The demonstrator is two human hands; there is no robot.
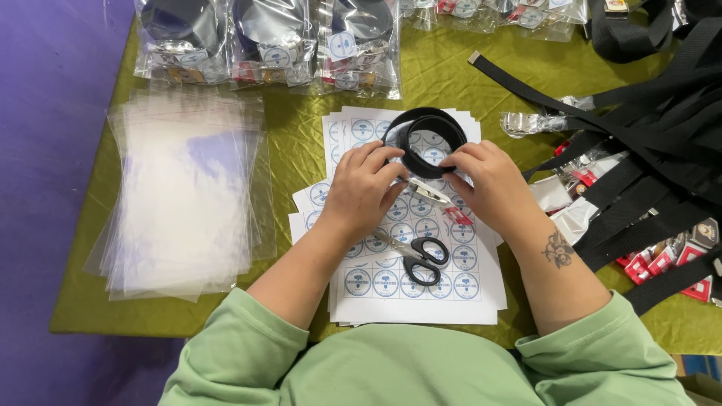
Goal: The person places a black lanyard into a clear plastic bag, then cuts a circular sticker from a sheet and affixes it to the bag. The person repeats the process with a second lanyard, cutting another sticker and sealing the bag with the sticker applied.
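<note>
- L hand (359, 189) fingers curled, pinching near edge of coiled black belt (425, 141), thumb side by metal buckle (427, 192).
- R hand (487, 184) fingers bent, gripping same coil from R side, tips on strap rim.
- Belt rolled in tight ring, held just above sticker sheets (410, 248), ctr of table; buckle end hung below coil betw. both hands.
- Black-handled scissors (415, 256) lay shut on sheets, just below hands, not touched.
- Sheets w/ rows of round blue-white stickers, stacked on green cloth (301, 128).
- Stack of clear plastic bags (180, 195) lay to L, well apart from hands.
- Bagged belts (271, 45) lined up at far edge, 3 in a row.
- Pile of loose black straps (647, 150) w/ red-white tags spread to R, near R forearm.
</note>
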